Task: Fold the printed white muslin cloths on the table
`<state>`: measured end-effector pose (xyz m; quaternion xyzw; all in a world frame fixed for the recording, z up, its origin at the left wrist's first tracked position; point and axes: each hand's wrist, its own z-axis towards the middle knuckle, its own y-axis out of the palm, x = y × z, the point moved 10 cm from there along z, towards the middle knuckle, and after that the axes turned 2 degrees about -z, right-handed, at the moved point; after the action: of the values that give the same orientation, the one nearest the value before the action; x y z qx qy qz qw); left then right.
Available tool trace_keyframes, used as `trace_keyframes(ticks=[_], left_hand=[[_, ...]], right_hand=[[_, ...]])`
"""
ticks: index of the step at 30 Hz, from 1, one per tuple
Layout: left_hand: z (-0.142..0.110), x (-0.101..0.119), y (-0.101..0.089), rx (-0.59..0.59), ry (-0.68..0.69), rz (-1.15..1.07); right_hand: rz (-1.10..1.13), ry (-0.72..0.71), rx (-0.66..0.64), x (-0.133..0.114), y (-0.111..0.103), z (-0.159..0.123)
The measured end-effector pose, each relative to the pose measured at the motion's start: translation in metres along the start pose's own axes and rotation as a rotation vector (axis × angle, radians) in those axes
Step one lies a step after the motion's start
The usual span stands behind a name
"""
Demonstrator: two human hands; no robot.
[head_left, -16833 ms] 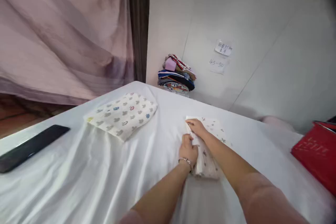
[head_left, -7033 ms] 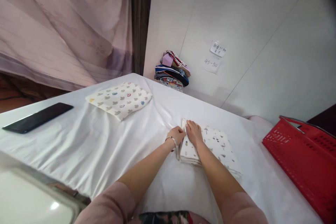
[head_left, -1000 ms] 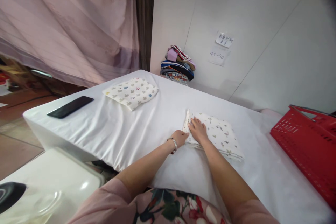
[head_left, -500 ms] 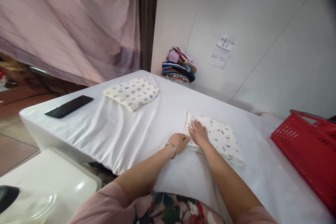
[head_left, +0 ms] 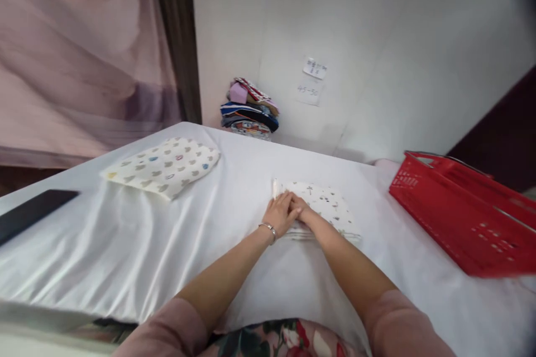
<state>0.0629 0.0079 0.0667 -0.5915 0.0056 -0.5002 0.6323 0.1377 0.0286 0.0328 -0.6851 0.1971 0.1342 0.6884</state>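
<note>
Since the earlier frame, the person's left grip (head_left: 278, 215) has shifted from the cloth's near left edge up against the right grip (head_left: 302, 211); the view has swung rightward, so more of the red basket (head_left: 464, 212) shows.

Folded white cloth (head_left: 329, 206), small scattered print: flat on the white-covered counter (head_left: 247, 170), directly before the person, layers visible along its near edge. Both grips on its left portion. Left: unclenched, fingers extended, thumb spread, laid over or against the right fingers. Right: palm down on the cloth, fingertips partly hidden by the left; cannot tell whether they pinch the fabric. Silver bracelet (head_left: 270, 230) at the left wrist; pink sleeves on both arms.

Outward, person's left: second cloth (head_left: 165, 167), grey motifs with a few coloured ones, lying on the counter well apart from the first. Beyond it, a flat black object (head_left: 33, 212), cut by the frame edge. Person's right: basket, metal handle folded down.

Past the far edge: stacked fabrics (head_left: 250, 110) against a pale wall (head_left: 355, 39); two paper notes (head_left: 315, 68) on the wall, lower one reading 45-50. Pink curtain (head_left: 67, 50) at far left.
</note>
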Motion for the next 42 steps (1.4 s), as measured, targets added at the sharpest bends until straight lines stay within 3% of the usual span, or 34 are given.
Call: trace_keyframes(ticks=[4, 9, 12, 15, 22, 28, 35, 42], left_hand=[[-0.002, -0.023, 0.029, -0.158, -0.068, 0.163], [-0.004, -0.03, 0.033, -0.185, -0.066, 0.229], [-0.003, -0.028, 0.032, -0.178, -0.067, 0.237], [-0.002, -0.027, 0.032, -0.178, -0.068, 0.241], [-0.002, -0.028, 0.031, -0.165, -0.064, 0.222], [-0.002, -0.027, 0.03, -0.163, -0.058, 0.207], [-0.002, -0.028, 0.03, -0.164, -0.062, 0.191], [-0.004, -0.029, 0.03, -0.14, -0.06, 0.185]], right_hand=[[0.328, 0.081, 0.22, 0.046, -0.046, -0.021], [0.519, 0.303, 0.537, 0.137, -0.106, -0.1], [0.567, 0.49, 0.614, 0.189, -0.121, -0.147], [0.589, 0.622, 0.567, 0.216, -0.116, -0.171], [0.578, 0.667, 0.321, 0.21, -0.088, -0.159], [0.613, 0.698, 0.197, 0.207, -0.088, -0.152], [0.569, 0.764, -0.045, 0.2, -0.073, -0.154], [0.476, 0.746, -0.105, 0.196, -0.076, -0.151]])
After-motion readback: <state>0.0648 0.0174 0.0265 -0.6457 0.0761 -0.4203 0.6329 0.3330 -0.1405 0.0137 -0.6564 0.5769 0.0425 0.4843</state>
